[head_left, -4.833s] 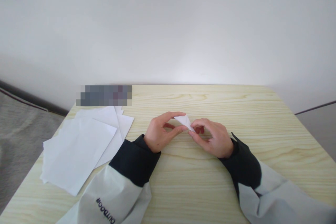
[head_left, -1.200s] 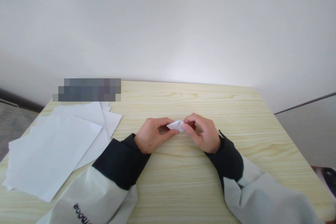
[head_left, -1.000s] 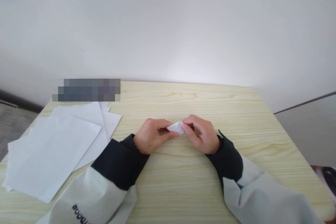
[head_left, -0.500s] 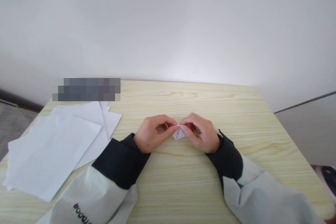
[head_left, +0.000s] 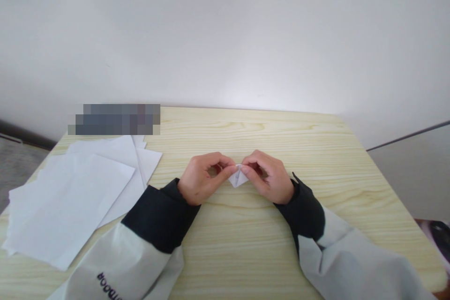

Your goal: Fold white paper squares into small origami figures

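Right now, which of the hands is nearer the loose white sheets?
Left. The left hand is right of the loose white sheets; the right hand is farther right, past the small folded paper.

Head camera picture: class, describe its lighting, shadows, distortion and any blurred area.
Head view: soft, even light, with a pale glow on the wall. Head view: only faint shadows under the left hand and right hand, which pinch the small folded paper. Head view: the table edges bow slightly, a wide-lens effect. Head view: a pixelated patch lies beyond the loose sheets.
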Tool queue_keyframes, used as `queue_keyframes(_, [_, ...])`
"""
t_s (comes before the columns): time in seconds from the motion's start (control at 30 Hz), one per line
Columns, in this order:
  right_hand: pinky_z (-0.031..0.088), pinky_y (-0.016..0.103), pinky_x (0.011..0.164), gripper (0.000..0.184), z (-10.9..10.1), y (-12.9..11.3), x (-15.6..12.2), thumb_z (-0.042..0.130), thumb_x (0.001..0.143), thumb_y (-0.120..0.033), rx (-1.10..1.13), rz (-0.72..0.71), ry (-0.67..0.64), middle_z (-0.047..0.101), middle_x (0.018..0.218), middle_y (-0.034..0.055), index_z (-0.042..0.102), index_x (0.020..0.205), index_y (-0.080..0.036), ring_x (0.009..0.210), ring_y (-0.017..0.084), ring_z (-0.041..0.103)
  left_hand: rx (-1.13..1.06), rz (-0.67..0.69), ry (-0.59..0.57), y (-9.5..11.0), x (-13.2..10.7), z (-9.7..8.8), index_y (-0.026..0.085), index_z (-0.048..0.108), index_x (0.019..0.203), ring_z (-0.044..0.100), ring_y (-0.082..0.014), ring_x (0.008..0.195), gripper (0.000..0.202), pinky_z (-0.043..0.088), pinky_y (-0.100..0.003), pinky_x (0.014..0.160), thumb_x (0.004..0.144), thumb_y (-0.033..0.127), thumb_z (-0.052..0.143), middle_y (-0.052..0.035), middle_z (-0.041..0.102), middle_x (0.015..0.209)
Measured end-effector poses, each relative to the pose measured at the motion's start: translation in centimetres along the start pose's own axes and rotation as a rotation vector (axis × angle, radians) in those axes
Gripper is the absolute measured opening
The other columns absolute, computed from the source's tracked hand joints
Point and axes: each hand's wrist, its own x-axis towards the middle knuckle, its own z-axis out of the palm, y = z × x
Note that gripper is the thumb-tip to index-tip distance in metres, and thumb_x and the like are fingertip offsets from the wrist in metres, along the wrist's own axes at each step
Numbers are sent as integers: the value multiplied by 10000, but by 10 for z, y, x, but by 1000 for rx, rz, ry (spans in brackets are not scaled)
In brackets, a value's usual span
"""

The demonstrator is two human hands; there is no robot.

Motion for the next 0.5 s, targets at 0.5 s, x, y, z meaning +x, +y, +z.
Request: queue_keyframes(0.5, [367, 210, 507, 80, -1, 1, -1, 497, 853, -216, 1, -4, -31, 518, 655, -8, 539, 795, -181, 545, 89, 443, -110, -36, -8, -3, 0, 0, 127, 649, 772, 594, -128, 658, 163, 486, -235, 619, 784, 287, 620, -40, 668, 728])
